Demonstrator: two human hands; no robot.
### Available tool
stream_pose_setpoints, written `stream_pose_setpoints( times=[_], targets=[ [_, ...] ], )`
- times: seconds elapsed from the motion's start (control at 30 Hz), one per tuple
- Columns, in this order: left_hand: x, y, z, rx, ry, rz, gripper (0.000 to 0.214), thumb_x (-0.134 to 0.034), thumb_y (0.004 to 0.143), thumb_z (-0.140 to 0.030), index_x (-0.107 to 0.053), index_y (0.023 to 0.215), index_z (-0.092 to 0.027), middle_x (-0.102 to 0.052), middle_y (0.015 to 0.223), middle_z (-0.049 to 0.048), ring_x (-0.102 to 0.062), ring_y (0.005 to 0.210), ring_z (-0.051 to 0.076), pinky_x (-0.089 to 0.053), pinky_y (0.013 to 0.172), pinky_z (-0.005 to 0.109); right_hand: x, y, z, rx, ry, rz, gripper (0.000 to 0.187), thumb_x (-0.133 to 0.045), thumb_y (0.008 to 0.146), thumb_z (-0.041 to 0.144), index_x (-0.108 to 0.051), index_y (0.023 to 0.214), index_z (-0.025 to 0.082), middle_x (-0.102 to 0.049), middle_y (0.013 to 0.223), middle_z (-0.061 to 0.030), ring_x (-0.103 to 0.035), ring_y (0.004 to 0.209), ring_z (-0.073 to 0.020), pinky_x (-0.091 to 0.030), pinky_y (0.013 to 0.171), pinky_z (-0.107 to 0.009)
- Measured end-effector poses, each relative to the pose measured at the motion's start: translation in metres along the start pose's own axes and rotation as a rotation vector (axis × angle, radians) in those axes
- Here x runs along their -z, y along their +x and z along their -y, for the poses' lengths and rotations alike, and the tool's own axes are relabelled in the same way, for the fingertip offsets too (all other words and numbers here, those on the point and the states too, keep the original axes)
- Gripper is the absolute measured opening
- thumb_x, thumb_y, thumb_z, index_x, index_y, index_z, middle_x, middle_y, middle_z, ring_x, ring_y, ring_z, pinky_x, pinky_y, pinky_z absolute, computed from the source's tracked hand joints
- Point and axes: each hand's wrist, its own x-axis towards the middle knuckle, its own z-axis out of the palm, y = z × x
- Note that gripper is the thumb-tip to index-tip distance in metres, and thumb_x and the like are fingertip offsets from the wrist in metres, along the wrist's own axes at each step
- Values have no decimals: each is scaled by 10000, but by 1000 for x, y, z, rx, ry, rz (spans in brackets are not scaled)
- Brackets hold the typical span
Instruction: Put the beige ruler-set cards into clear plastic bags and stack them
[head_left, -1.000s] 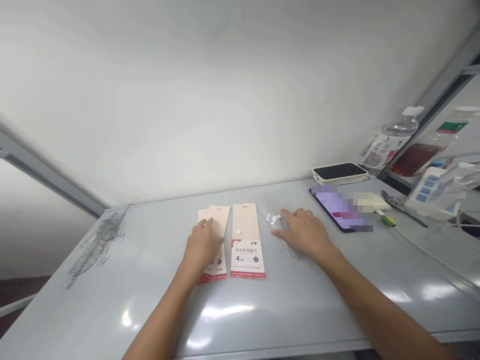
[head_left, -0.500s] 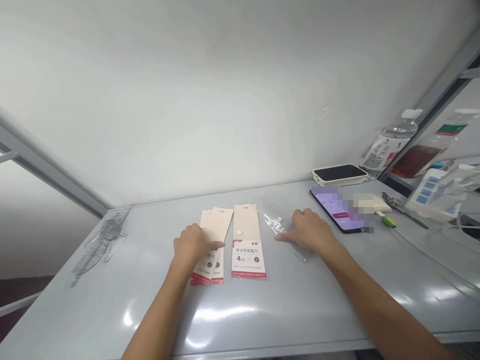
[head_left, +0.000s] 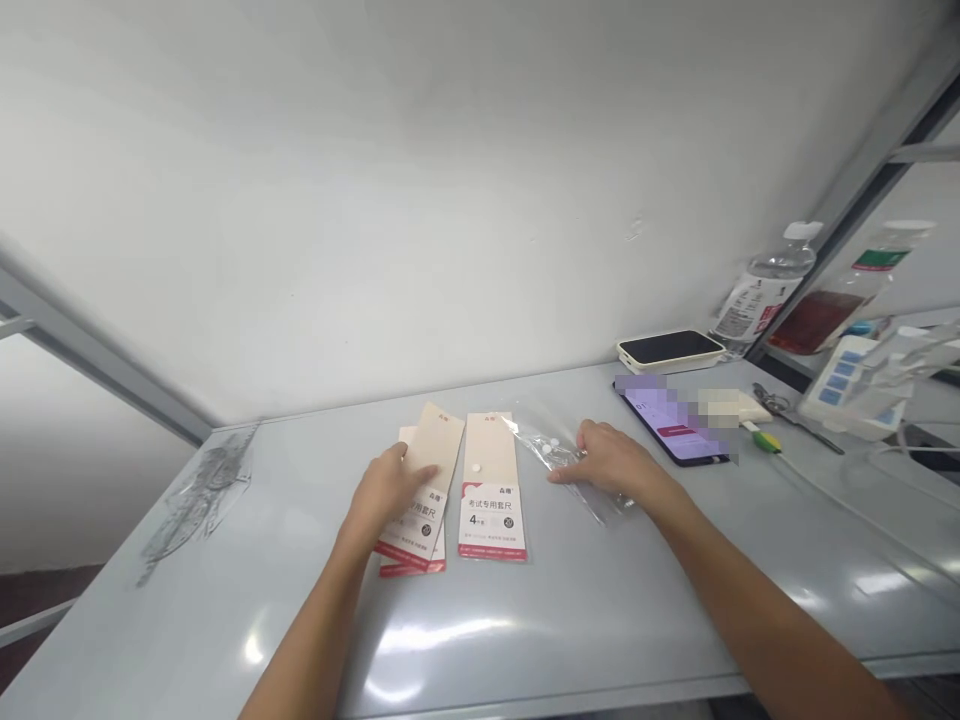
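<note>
My left hand (head_left: 388, 490) grips a cream and red ruler-set packet (head_left: 441, 442), thumb on its face and fingers at its left edge. Under it lies another such packet (head_left: 415, 572), mostly covered. Just to the right, a third packet (head_left: 491, 522) with a round white dot lies flat on the table. My right hand (head_left: 611, 465) is closed on clear plastic bags (head_left: 541, 430) with white dots, thumb pointing left across them; how many bags there are I cannot tell. Transparent rulers (head_left: 199, 500) lie in a pile at the far left.
The grey table (head_left: 480, 640) meets a white wall behind. To the right lie a lit phone (head_left: 671, 425), a cream-cased phone (head_left: 670, 350), a white charger with a cable (head_left: 847, 475), and scissors (head_left: 802, 420). Bottles (head_left: 765, 290) and a white box (head_left: 847, 390) stand beyond them.
The top packet under my left hand has shifted up and turned, its upper end now apart from the one below. The plastic bags at my right hand have spread up and left slightly.
</note>
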Motion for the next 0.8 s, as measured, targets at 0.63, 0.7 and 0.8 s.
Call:
stream_pose_setpoints(
  times=[0.63,0.7,0.8],
  targets=[
    [-9,-15,-19,-156,-824,87,434,-503,717,-589,-539,834,-173,-534,488,-28,-464,369,91,-323,359,191,-3,-23,30,255,907,-59,312,-576,697,495,-542,636,191,-390,475,53,-350,398,-77,-290,413,-226],
    [-13,-15,-20,-205,-1006,123,400,-557,696,-561,-517,809,-178,-480,460,-57,-412,349,63,-318,368,181,-4,-27,35,251,1021,-37,294,-579,706,478,-521,639,198,-429,491,46,-418,400,-91,-333,422,-235],
    [-21,-17,-23,-260,-1194,287,379,-649,639,-510,-500,756,-181,-397,437,-88,-289,312,19,-270,351,167,-10,-31,43,255,1112,8,263,-560,732,469,-534,745,207,-493,533,33,-550,470,-146,-400,455,-256]
  ],
)
